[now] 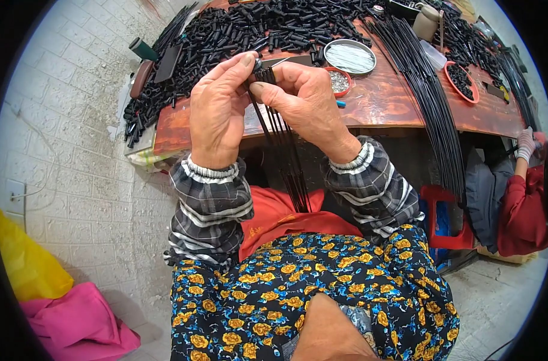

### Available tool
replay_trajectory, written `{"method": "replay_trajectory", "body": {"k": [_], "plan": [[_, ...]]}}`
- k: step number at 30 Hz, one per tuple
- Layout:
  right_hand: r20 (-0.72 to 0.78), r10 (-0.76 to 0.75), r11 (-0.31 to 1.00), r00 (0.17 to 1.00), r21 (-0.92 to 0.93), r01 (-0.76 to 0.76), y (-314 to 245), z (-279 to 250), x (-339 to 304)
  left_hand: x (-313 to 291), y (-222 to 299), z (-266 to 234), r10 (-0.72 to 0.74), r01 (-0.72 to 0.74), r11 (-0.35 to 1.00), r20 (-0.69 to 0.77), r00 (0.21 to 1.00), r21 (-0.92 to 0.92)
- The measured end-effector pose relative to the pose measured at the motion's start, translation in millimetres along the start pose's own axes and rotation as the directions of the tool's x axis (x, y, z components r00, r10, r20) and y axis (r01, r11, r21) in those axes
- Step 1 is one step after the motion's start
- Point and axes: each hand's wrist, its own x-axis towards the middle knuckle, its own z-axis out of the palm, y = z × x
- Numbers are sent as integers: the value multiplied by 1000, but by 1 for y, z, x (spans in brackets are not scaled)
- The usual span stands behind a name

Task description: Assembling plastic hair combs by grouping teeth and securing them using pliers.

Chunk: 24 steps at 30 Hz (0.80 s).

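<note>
In front of my chest, both hands are raised over the near edge of the table. My left hand [218,108] is closed, its thumb and forefinger pinching a small dark round hub [259,65]. From below that hub hangs a fan of thin black rods [290,159], like umbrella ribs, their lower ends reaching the red cloth on my lap [280,219]. My right hand [307,99] is closed too, thumb and fingers gripping the rods' upper ends beside the hub. A thin pale wire [280,62] shows above the right fingers. The fingertip contact is partly hidden.
Small black tubular parts [226,45] are heaped across the brown table [382,108]. A round tin of pale thin sticks [350,57] and a red dish of small metal bits [340,81] stand close by. Long black rods [430,102] overhang the edge at right. A co-worker's gloved hand [526,144] is far right.
</note>
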Motion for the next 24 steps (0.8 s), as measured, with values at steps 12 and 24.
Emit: {"method": "replay_trajectory", "body": {"k": [12,24], "plan": [[-27,-34,994,999,-100,31,-4,0,-1,-2,9,-7,-65,59,996,89,994,64],[162,13,983,987,179,-42,4,-10,8,2,3,-23,-28,8,996,222,975,89]]}}
